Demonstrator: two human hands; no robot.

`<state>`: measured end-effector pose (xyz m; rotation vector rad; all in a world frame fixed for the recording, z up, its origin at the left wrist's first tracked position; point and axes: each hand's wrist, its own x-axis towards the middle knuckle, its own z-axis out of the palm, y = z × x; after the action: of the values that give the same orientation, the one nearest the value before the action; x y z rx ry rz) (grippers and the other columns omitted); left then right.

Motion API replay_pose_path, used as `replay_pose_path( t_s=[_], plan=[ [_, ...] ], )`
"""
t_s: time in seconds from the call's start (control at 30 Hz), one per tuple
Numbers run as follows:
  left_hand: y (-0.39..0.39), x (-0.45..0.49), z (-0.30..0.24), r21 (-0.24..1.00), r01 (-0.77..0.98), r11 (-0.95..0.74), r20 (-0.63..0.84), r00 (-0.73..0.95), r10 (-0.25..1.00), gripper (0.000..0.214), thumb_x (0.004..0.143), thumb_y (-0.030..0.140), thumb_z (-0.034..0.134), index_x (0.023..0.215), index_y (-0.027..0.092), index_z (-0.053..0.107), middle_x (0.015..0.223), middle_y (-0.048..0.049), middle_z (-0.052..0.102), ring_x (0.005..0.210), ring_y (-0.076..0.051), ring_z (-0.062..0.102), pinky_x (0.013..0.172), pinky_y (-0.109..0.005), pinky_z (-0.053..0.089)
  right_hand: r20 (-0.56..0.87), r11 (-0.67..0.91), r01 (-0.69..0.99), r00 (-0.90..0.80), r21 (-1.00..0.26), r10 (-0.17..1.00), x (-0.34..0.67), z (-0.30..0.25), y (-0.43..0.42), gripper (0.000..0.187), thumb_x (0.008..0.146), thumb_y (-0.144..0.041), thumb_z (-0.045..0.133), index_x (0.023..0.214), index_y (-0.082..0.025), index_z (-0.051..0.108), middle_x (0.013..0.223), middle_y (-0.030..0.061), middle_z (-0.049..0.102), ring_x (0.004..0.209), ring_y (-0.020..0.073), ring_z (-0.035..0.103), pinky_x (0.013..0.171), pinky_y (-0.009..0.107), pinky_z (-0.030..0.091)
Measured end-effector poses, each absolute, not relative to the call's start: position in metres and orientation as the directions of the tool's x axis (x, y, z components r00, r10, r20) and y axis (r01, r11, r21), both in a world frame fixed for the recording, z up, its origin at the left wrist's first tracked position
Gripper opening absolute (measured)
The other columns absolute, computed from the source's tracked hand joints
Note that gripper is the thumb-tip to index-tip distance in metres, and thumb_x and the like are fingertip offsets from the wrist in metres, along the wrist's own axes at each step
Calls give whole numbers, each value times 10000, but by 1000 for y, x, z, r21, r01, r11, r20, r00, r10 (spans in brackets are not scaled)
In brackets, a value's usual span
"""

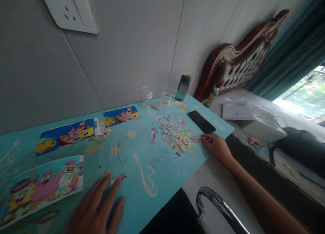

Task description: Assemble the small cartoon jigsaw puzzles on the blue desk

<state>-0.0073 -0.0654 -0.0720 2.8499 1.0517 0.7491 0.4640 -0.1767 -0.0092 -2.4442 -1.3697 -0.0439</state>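
Note:
My left hand [98, 207] lies flat on the turquoise table [142, 193] near its front edge, fingers spread, fingertips on a few puzzle pieces [117, 178]. My right hand [217, 146] reaches to the table's right edge, its fingertips pinched on a small puzzle piece [199, 135]. Just left of it lies a partly assembled cartoon patch [186, 141] amid several loose puzzle pieces [165, 129]. A black phone [201, 121] lies just beyond my right hand.
Cartoon picture cards lie at the left [42, 185], at the centre left [67, 134] and at the back [122, 115]. A dark bottle [182, 87] and small clear jars [166, 98] stand by the wall. A chrome chair arm [218, 203] curves below. A bed with a laptop [237, 111] lies right.

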Motion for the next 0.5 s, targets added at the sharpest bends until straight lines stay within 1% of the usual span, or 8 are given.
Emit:
replay_pose_path(
  t_s=[0.1, 0.2, 0.27, 0.5],
  plan=[
    [-63, -9, -75, 153, 596, -788, 455, 666, 591, 622, 941, 418, 542, 1531, 301, 382, 1582, -92, 396, 1378, -367, 475, 1081, -562, 455, 187, -501, 818, 559, -282, 807, 470, -14, -168, 338, 928, -405, 556, 1127, -219, 757, 991, 70, 737, 868, 230, 674, 800, 337, 470],
    [-61, -11, -77, 138, 574, -807, 464, 682, 565, 635, 946, 437, 540, 1538, 277, 377, 1584, -105, 391, 1381, -360, 472, 1094, -544, 443, 181, -508, 812, 566, -287, 804, 477, -17, -162, 364, 912, -402, 578, 1162, -197, 744, 996, 81, 746, 855, 233, 676, 773, 329, 466],
    [-61, -11, -76, 139, 579, -803, 452, 684, 572, 626, 951, 443, 533, 1535, 276, 381, 1584, -99, 392, 1389, -360, 463, 1103, -547, 433, 176, -505, 812, 565, -293, 806, 480, -17, -159, 370, 913, -403, 575, 1164, -193, 746, 996, 88, 749, 850, 236, 677, 764, 330, 463],
    [-68, -7, -62, 142, 620, -772, 396, 679, 618, 561, 968, 436, 497, 1499, 265, 437, 1572, -97, 408, 1400, -365, 447, 1093, -567, 447, 161, -487, 801, 563, -348, 811, 481, -12, -151, 310, 892, -399, 606, 1047, -185, 767, 972, 93, 754, 833, 239, 672, 743, 339, 457]
  ],
)
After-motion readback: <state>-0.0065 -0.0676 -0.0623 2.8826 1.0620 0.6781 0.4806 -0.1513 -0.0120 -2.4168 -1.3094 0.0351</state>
